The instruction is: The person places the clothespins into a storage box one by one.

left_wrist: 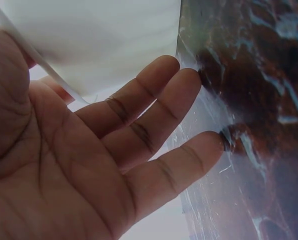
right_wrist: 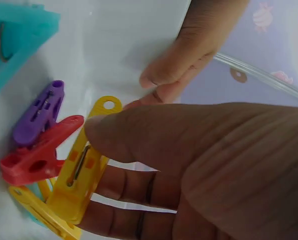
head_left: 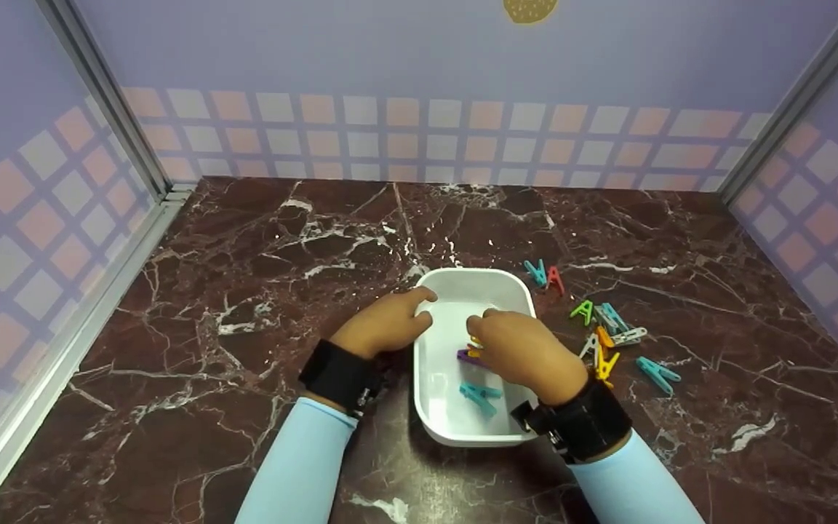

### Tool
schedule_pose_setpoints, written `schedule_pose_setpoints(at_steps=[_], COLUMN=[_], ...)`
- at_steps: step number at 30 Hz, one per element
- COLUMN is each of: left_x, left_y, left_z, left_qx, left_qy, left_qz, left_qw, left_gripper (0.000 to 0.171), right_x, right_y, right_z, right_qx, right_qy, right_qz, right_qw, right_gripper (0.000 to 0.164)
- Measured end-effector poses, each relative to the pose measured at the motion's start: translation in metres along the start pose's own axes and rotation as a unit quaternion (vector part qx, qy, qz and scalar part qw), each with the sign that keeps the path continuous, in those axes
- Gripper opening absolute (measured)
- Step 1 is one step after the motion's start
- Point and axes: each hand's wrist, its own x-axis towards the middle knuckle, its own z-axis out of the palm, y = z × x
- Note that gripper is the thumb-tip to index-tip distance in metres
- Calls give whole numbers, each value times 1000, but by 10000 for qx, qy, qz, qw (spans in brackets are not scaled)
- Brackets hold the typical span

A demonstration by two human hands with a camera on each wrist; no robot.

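A white plastic tub [head_left: 442,422] stands on the table in front of me. My left hand [head_left: 388,320] grips its left rim, thumb over the edge and several fingers stretched along the outside wall. Inside the tub, my right hand [head_left: 524,353] pinches a yellow clothespin [right_wrist: 81,172] between thumb and fingers. Close to it lie a purple clothespin [right_wrist: 39,112], a red clothespin [right_wrist: 36,162] and another yellow clothespin [right_wrist: 44,212]. A teal clothespin [head_left: 480,397] rests nearer the tub's front end. In the head view, the right hand hides most of the pinched clothespin.
Right of the tub, loose clothespins lie on the dark marbled table [head_left: 244,407]: a red one [head_left: 555,280], a green one [head_left: 583,312], a teal one [head_left: 657,375], a yellow one [head_left: 605,366] and several others. Tile-patterned walls [head_left: 419,124] border the table at the back and sides.
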Motion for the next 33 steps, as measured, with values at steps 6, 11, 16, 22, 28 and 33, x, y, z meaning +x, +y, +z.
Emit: schedule_pose_setpoints(at_steps=[6, 11, 16, 22, 28, 33], left_x=[0, -1, -2, -2, -2, -2], left_y=[0, 0, 1, 1, 1, 1], left_z=[1, 0, -1, -1, -1, 0], left_qx=[-39, -31, 61, 11, 22, 29], left_qy=[8, -8, -1, -35, 2, 23], left_qz=[17, 25, 43, 38, 66, 50], left_qw=[10000, 10000, 10000, 10000, 10000, 10000], left_gripper=[44, 44, 44, 45, 45, 44], right_x=[0, -2, -1, 0, 0, -1], right_y=[-3, -4, -4, -5, -5, -3], right_z=[4, 3, 3, 4, 3, -3], right_qx=[19, 111, 177, 79, 116, 183], right_qy=[-175, -255, -253, -247, -325, -370], right_qz=[-203, -310, -385, -305, -213, -120], right_qw=[9996, 9991, 9988, 9992, 9992, 9991], right_gripper=[12, 15, 16, 16, 14, 12])
